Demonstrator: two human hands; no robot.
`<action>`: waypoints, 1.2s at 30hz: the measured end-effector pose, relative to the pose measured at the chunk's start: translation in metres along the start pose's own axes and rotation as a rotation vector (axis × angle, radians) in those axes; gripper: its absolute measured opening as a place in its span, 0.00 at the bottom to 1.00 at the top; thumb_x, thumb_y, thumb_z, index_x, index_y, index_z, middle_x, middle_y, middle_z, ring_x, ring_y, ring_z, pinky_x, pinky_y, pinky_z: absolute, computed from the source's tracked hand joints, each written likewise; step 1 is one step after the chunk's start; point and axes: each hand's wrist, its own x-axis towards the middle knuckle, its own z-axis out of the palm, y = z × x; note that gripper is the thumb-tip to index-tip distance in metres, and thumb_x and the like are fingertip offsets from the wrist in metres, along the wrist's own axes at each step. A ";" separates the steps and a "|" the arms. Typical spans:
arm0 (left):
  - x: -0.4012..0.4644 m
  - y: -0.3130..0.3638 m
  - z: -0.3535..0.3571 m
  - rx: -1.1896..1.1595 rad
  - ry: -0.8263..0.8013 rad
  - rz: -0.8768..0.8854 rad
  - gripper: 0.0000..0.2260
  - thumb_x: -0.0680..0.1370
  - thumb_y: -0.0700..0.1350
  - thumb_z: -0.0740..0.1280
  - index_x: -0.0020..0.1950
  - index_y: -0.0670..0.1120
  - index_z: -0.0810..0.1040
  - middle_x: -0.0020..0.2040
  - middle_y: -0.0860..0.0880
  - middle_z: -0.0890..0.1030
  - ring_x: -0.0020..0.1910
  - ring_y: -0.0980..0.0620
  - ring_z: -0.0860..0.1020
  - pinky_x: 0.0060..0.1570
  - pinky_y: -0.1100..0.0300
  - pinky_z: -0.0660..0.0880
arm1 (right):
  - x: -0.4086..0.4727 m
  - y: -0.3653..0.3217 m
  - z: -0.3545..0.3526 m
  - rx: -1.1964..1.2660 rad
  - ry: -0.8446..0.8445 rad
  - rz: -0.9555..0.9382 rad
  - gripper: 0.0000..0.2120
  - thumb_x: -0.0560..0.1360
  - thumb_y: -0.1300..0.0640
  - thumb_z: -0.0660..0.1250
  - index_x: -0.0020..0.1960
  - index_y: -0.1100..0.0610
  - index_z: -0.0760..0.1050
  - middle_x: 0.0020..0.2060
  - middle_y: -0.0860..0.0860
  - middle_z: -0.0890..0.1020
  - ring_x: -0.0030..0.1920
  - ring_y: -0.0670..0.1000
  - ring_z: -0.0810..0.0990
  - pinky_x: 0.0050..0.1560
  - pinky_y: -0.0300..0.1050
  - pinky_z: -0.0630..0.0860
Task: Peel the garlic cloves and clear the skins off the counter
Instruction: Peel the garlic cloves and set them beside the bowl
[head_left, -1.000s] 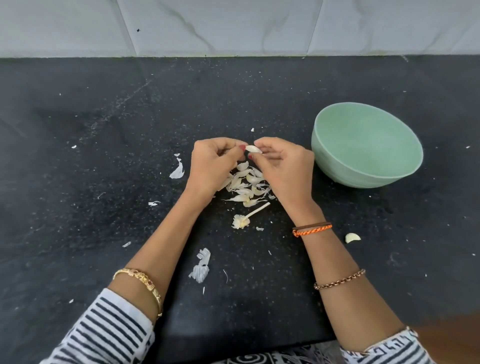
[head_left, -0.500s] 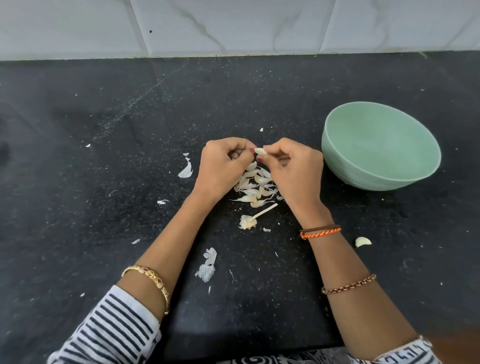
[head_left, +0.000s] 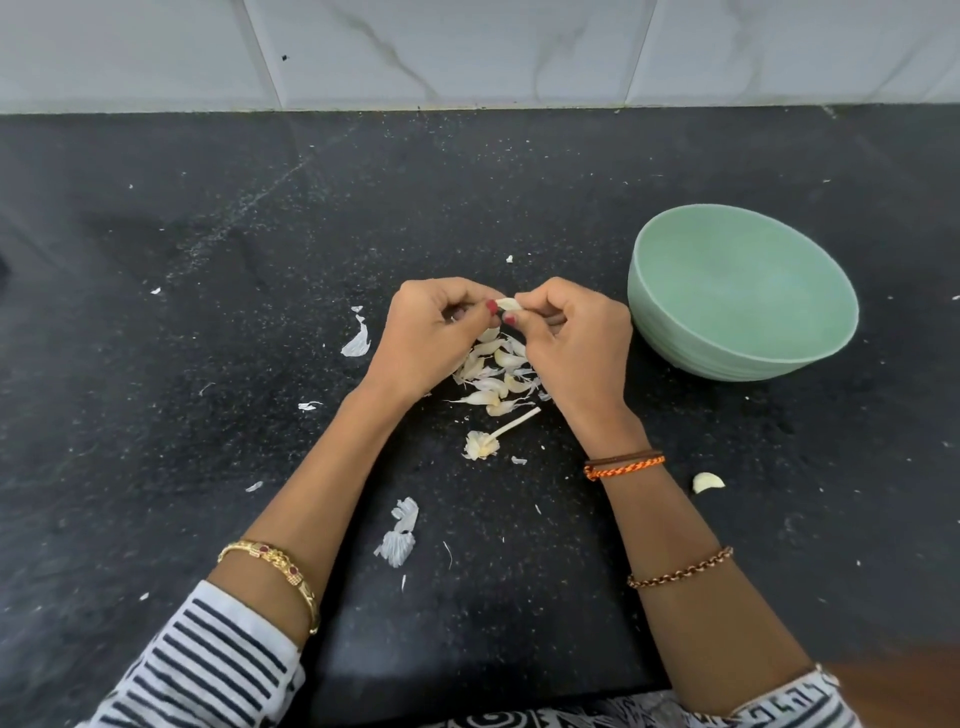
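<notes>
grips: left hand (head_left: 431, 332) and right hand (head_left: 571, 338) both pinch one small pale garlic clove (head_left: 508, 304)
done: we judge one peeled clove (head_left: 707, 482)
left: clove pile (head_left: 493, 371), skins on black stone bench (head_left: 260, 260)

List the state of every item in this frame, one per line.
Left hand: pinching the held clove.
Right hand: pinching the same clove.
Held clove: between both hands, above the pile.
Clove pile: unpeeled, on the counter.
Green bowl: upright, empty.
Lone clove: apart, on the counter.
</notes>
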 end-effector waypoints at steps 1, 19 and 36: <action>0.000 -0.001 -0.001 -0.018 0.002 -0.004 0.11 0.75 0.34 0.66 0.43 0.49 0.81 0.34 0.54 0.81 0.32 0.59 0.74 0.34 0.69 0.70 | 0.000 0.000 0.000 0.002 -0.011 0.009 0.02 0.68 0.64 0.73 0.41 0.60 0.82 0.35 0.52 0.83 0.35 0.49 0.81 0.38 0.51 0.79; -0.004 0.010 0.009 -0.159 0.095 -0.092 0.02 0.62 0.39 0.64 0.29 0.42 0.75 0.27 0.47 0.73 0.23 0.62 0.66 0.24 0.70 0.63 | 0.004 -0.001 -0.012 0.110 -0.161 0.014 0.01 0.68 0.63 0.73 0.39 0.59 0.81 0.33 0.51 0.83 0.33 0.48 0.81 0.36 0.51 0.79; -0.002 0.008 0.007 -0.292 0.170 -0.033 0.05 0.63 0.41 0.66 0.27 0.47 0.75 0.27 0.53 0.77 0.29 0.58 0.71 0.31 0.67 0.69 | 0.008 -0.022 -0.023 0.690 -0.306 0.414 0.11 0.74 0.70 0.65 0.37 0.57 0.77 0.26 0.47 0.80 0.27 0.42 0.77 0.31 0.34 0.74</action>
